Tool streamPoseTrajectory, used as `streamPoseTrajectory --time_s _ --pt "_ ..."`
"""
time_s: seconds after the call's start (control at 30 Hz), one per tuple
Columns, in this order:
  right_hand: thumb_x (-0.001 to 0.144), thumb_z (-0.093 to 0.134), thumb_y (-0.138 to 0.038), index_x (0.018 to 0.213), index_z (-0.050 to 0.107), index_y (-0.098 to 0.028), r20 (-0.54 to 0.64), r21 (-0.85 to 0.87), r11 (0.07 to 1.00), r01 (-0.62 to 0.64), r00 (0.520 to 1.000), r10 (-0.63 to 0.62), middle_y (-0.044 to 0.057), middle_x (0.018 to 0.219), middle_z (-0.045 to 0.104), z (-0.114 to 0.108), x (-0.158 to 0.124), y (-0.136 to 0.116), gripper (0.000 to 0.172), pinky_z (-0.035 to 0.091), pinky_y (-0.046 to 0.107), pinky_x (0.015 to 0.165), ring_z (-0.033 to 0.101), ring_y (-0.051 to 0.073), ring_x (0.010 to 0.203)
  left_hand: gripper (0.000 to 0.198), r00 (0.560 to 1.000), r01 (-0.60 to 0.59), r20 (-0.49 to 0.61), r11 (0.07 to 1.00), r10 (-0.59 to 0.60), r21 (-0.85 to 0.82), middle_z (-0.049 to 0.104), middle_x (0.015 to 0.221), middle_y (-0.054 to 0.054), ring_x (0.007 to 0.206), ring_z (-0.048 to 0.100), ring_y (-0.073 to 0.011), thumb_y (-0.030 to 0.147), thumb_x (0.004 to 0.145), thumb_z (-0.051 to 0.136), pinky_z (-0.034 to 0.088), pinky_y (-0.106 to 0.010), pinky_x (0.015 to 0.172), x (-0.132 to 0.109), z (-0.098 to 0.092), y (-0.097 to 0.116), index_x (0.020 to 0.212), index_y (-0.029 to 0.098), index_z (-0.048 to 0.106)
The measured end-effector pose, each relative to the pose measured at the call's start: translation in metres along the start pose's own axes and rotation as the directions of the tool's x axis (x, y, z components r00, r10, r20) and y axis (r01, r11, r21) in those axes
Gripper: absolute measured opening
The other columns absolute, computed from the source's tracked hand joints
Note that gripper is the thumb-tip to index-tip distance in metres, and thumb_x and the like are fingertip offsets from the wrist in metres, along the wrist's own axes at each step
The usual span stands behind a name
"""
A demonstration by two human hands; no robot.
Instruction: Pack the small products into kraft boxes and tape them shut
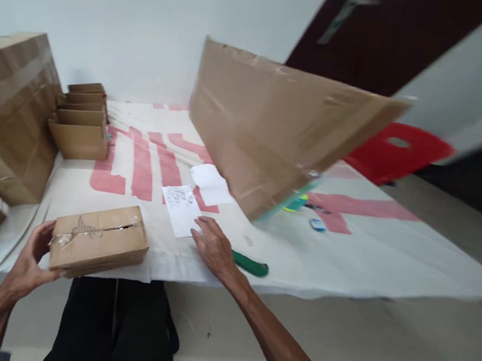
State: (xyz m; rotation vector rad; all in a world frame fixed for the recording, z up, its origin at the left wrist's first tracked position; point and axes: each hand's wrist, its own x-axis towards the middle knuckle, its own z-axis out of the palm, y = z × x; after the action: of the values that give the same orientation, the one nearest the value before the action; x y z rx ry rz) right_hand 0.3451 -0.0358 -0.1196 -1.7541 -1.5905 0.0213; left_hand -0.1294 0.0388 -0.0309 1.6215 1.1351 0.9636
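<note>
My left hand [30, 259] grips the left end of a small taped cardboard box [98, 238] that rests at the near edge of the white cloth [368, 251]. My right hand [213, 248] lies on the cloth with its fingers curled at the corner of a printed paper slip [181, 208]. A green-handled tool [249, 264] lies just right of that hand. A second white paper [210, 183] sits behind the slip.
A big flat cardboard sheet [277, 128] stands tilted across the middle. A large taped box [2, 103] and a stack of small open boxes [82, 123] stand at the left. A red plastic chair [389, 151] is at the right. Small colourful items [305, 207] lie under the sheet.
</note>
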Motion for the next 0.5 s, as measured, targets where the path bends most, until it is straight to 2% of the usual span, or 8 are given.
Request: streamPoseTrajectory --time_s 0.07,0.13,0.23,0.37,0.5 --pt "0.103 0.053 -0.039 0.117 0.073 -0.022 -0.012 0.143 0.989 0.034 0.999 -0.033 0.014 0.120 0.073 -0.007 -0.002 -0.022 0.030 0.058 0.049 0.102 0.070 0.029 0.113 0.112 1.000 0.002 0.028 1.000 -0.002 -0.014 0.058 0.152 -0.022 0.145 0.054 -0.0435 0.042 0.045 0.106 0.055 -0.048 0.109 -0.006 0.001 0.005 0.140 0.026 0.050" --pt "0.104 0.054 -0.040 0.116 0.073 -0.024 0.032 0.279 0.959 0.050 0.998 -0.061 0.011 0.114 0.073 -0.011 -0.003 -0.052 0.028 0.061 0.044 0.095 0.071 0.027 0.107 0.106 0.999 -0.012 0.049 1.000 0.013 -0.022 0.057 0.153 -0.022 0.146 0.053 -0.0426 0.041 0.051 0.104 0.054 -0.048 0.109 -0.010 0.003 0.007 0.139 0.026 0.048" --pt "0.104 0.054 -0.040 0.122 0.072 -0.025 0.109 0.417 0.906 0.074 0.985 -0.131 0.011 0.116 0.072 -0.009 -0.008 -0.099 0.029 0.063 0.041 0.085 0.072 0.026 0.105 0.095 0.996 -0.034 0.079 0.999 0.037 -0.039 0.053 0.157 -0.023 0.148 0.051 -0.0411 0.043 0.059 0.100 0.052 -0.049 0.110 -0.015 0.006 0.007 0.136 0.026 0.047" --pt "0.103 0.058 -0.038 0.131 0.067 -0.026 0.075 0.416 0.901 0.123 0.983 -0.169 0.013 0.124 0.070 0.002 -0.018 -0.139 0.032 0.064 0.044 0.089 0.070 0.028 0.111 0.079 0.992 -0.039 0.117 0.998 0.045 -0.052 0.044 0.164 -0.024 0.148 0.050 -0.0398 0.049 0.064 0.098 0.049 -0.050 0.111 -0.020 0.009 0.006 0.121 0.026 0.048" --pt "0.104 0.058 -0.036 0.133 0.065 -0.026 0.007 0.350 0.924 0.152 0.986 -0.165 0.013 0.121 0.070 0.007 -0.032 -0.147 0.032 0.063 0.045 0.093 0.070 0.028 0.111 0.077 0.990 -0.052 0.126 0.995 0.063 -0.088 0.041 0.167 -0.021 0.149 0.049 -0.0393 0.049 0.063 0.098 0.046 -0.050 0.113 -0.023 0.011 0.005 0.116 0.027 0.047"
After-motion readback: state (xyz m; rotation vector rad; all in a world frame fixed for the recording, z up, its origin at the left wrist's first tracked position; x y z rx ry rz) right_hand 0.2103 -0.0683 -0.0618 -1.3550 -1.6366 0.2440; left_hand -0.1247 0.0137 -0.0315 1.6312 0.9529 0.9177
